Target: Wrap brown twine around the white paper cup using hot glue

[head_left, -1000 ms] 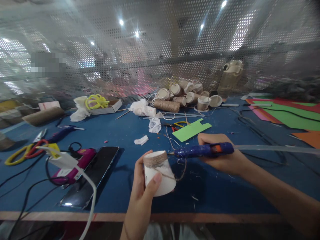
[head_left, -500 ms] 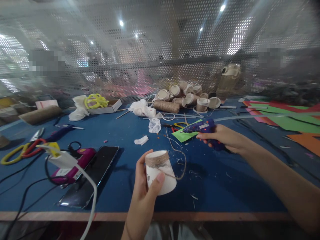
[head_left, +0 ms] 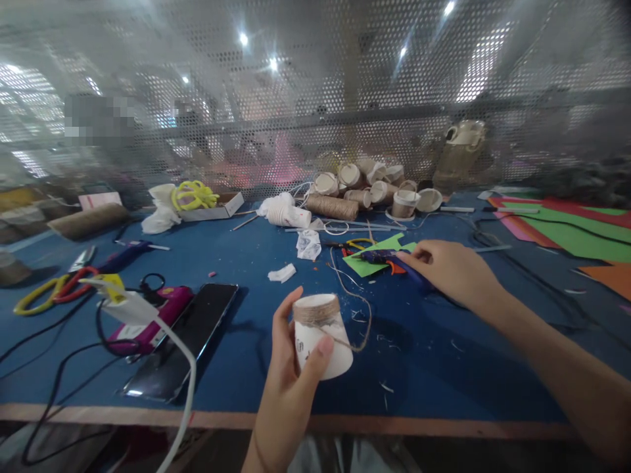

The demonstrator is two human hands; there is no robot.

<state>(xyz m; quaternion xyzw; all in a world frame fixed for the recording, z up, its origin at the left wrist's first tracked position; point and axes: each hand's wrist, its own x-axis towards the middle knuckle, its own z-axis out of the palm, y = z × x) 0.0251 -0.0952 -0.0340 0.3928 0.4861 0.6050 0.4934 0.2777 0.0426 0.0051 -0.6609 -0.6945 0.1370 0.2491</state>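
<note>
In my left hand (head_left: 290,381) is a white paper cup (head_left: 330,358), tilted with its narrow end up. Brown twine (head_left: 318,310) is wound in several turns around that end, and a loose length curls away over the table. My thumb presses on the cup's side near the twine. My right hand (head_left: 446,269) is closed at the rear of a blue hot glue gun (head_left: 377,257), whose orange trigger shows. The gun lies low on its side over a piece of green paper (head_left: 362,265); my fingers partly hide its body.
Left are a phone (head_left: 192,341), a magenta device (head_left: 152,318) with cables, scissors (head_left: 54,292) and another glue gun (head_left: 125,253). Behind stand twine-wrapped cups (head_left: 379,190), a twine roll (head_left: 332,207) and stacked paper cups (head_left: 283,213). Coloured sheets (head_left: 576,226) lie right, below a mesh partition (head_left: 305,98).
My right hand has lowered the glue gun and turned it onto its side over the green paper. The cup stays in my left hand; the view has shifted slightly.
</note>
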